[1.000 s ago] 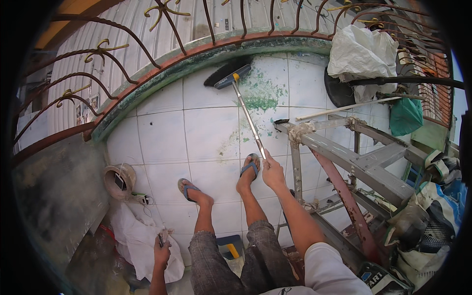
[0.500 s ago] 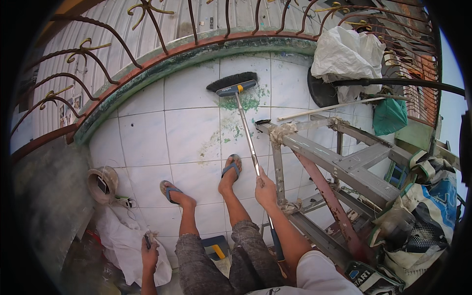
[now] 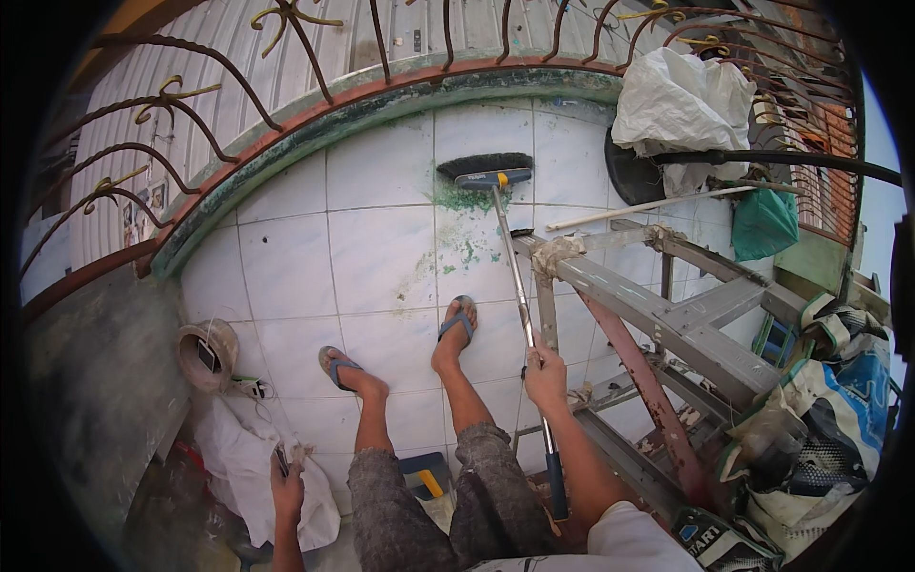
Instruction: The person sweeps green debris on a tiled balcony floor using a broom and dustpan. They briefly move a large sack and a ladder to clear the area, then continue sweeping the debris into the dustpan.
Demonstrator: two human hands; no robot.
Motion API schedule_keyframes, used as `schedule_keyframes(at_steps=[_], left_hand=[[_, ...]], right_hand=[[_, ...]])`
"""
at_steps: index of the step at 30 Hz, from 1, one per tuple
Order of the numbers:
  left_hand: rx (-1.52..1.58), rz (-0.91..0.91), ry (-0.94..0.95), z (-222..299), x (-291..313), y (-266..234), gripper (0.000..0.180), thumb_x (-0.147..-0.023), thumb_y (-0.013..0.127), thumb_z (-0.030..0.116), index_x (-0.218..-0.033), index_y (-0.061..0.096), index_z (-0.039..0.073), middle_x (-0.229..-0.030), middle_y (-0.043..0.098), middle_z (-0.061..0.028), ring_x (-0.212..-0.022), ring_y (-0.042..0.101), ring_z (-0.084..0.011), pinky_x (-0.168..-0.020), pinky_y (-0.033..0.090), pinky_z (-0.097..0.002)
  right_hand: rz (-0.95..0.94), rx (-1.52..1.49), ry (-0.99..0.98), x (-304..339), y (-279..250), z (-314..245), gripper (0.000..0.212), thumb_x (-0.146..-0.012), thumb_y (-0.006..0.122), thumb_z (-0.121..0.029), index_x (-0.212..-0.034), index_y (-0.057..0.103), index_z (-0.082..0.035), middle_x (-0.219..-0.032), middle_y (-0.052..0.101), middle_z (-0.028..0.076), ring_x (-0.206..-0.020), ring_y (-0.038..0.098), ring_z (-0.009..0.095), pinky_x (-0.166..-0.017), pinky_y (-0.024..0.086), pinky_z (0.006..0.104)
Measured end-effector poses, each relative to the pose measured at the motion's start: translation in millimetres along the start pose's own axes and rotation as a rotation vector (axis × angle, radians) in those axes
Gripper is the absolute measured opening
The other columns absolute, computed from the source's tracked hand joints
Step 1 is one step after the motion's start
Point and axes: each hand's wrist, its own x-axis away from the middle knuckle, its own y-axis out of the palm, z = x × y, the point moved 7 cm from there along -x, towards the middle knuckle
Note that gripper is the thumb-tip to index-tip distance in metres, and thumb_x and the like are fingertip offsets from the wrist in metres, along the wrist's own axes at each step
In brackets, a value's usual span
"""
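Observation:
My right hand (image 3: 545, 378) is wrapped round the metal handle of a push broom (image 3: 515, 276). The dark bristles of its wide head (image 3: 484, 172) rest on the white tiles near the curved kerb. Green flakes (image 3: 465, 198) lie just on the near side of the head, with smaller bits and dust scattered closer to my feet. At the lower left, my left hand (image 3: 287, 494) is closed round a small dark object (image 3: 281, 461) whose kind I cannot make out. A white sack (image 3: 238, 467) lies beneath that hand. Between my legs, a dustpan-like blue and yellow thing (image 3: 425, 475) shows partly.
A metal stepladder (image 3: 658, 319) stands close on the right of the broom handle, with stuffed sacks (image 3: 810, 448) beyond it. Curved iron railing (image 3: 315, 57) tops the far kerb. A white bag (image 3: 681, 105) sits by a black round container (image 3: 631, 172). A pot (image 3: 208, 355) stands left.
The broom head has swept to the right over the tiles and sits more level. My right hand has moved slightly right and down with the handle. My left hand keeps its hold.

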Motion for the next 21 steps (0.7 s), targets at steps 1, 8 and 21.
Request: schedule_keyframes(at_steps=[1, 8, 21], left_hand=[[0.000, 0.001, 0.002, 0.7, 0.3, -3.3, 0.062, -0.094, 0.057, 0.018, -0.151, 0.032, 0.011, -0.083, 0.059, -0.0024, -0.053, 0.045, -0.0063, -0.042, 0.035, -0.0226], [-0.001, 0.028, -0.101, 42.9, 15.9, -0.9, 0.061, -0.096, 0.055, 0.011, -0.152, 0.031, 0.002, -0.094, 0.059, -0.0029, -0.060, 0.041, -0.0052, -0.051, 0.036, -0.0216], [0.077, 0.017, -0.157, -28.2, 23.1, 6.7, 0.056, -0.098, 0.054, 0.013, -0.150, 0.035, 0.008, -0.087, 0.058, -0.0026, -0.059, 0.041, -0.0042, -0.051, 0.035, -0.0215]], right_hand=[[0.012, 0.001, 0.013, 9.3, -8.4, -0.5, 0.046, -0.098, 0.050, -0.013, -0.143, 0.051, -0.009, -0.085, 0.067, 0.022, -0.076, 0.066, 0.033, -0.076, 0.050, 0.0421], [-0.068, -0.561, 0.309, -135.6, -8.3, -23.9, 0.038, -0.102, 0.046, -0.020, -0.138, 0.055, -0.010, -0.063, 0.049, 0.003, -0.044, 0.046, 0.015, -0.037, 0.039, 0.0343], [-0.106, -0.004, 0.069, -38.8, 14.2, -85.8, 0.045, -0.101, 0.048, -0.015, -0.145, 0.048, -0.009, -0.120, 0.064, 0.028, -0.107, 0.066, 0.037, -0.091, 0.049, 0.0366]])
